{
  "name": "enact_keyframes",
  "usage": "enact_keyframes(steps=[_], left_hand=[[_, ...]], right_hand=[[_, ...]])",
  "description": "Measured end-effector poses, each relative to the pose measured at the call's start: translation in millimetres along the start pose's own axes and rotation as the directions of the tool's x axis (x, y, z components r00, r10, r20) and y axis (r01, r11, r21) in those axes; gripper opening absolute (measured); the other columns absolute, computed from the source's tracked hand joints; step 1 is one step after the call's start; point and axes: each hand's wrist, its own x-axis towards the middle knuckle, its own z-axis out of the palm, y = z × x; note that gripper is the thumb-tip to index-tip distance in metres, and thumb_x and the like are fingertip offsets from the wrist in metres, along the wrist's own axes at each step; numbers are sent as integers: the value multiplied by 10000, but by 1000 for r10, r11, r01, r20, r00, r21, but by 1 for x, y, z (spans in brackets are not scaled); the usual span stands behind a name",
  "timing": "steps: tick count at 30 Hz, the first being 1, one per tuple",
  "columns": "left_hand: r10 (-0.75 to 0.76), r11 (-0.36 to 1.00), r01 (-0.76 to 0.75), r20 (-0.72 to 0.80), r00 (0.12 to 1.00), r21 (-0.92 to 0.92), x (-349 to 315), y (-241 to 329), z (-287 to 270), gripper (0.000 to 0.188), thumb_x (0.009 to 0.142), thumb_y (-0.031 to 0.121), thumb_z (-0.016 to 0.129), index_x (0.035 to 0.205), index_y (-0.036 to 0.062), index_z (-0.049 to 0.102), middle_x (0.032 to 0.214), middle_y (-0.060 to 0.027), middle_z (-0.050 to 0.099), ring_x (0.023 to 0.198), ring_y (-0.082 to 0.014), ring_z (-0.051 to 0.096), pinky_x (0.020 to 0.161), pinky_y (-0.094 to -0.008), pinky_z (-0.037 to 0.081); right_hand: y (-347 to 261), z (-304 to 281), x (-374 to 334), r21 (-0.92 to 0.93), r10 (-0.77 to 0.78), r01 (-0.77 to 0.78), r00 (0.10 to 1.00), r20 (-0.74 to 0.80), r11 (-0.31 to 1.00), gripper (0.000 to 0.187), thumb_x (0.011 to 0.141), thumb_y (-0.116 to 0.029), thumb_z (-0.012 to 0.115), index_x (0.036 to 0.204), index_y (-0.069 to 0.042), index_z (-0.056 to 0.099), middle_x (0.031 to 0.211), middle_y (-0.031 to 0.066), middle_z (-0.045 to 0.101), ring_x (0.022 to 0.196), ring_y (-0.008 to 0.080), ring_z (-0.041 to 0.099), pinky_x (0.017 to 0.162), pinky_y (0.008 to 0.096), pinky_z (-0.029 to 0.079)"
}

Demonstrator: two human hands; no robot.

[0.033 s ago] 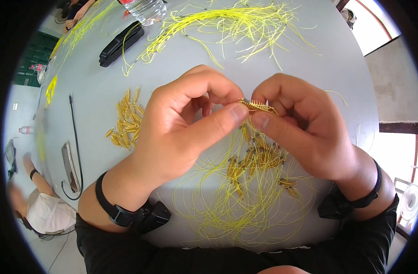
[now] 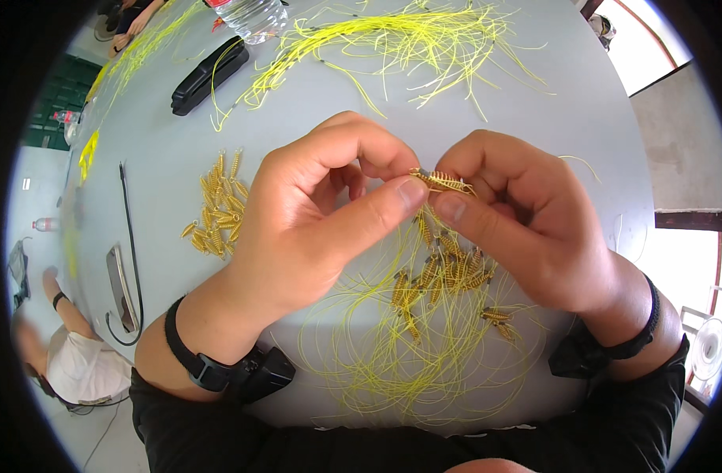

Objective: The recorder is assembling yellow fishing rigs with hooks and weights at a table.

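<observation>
A gold coiled wire spring (image 2: 453, 183) with yellow line at it is held between my hands above the table. My left hand (image 2: 321, 209) is closed, its thumb and index finger pinching the spring's left end. At its right side, my right hand (image 2: 526, 209) pinches with thumb and index finger, the other fingers curled in. Below them lies a cluster of similar gold springs with dark tips (image 2: 447, 272), amid tangled thin yellow line (image 2: 424, 378). Beside my left hand is a pile of loose gold springs (image 2: 219, 206). The fingertips hide part of the held spring.
Across the grey table (image 2: 313, 110) lie a bundle of yellow line (image 2: 400, 39), a black case (image 2: 209, 76) and a clear bottle (image 2: 254, 17). On the left are a phone-like flat device (image 2: 122, 288) and a black cable (image 2: 130, 236). Another person (image 2: 85, 355) sits at the left.
The right fingers have shifted very slightly at the held spring. Everything else looks the same.
</observation>
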Motion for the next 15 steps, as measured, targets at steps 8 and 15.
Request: enact_keyframes(steps=[8, 15], left_hand=[[-14, 999, 15, 13, 1000, -43, -2, 3, 3, 103, 867, 66, 596, 938, -3, 568, 947, -33, 518, 870, -97, 471, 771, -235, 372], [-159, 958, 131, -95, 983, -254, -1, 4, 5, 152, 903, 90, 603, 1023, -3, 587, 942, -12, 557, 852, -82, 492, 781, -236, 399]], right_hand=[[-5, -5, -2, 72, 48, -58, 991, 124, 996, 103, 928, -51, 528, 844, -2, 564, 653, -55, 420, 602, 27, 332, 555, 220, 275], [-7, 1, -1, -20, -53, 53, 999, -12, 998, 266, 1005, -161, 438, 848, -5, 586, 683, -34, 476, 624, 33, 373, 581, 215, 321]])
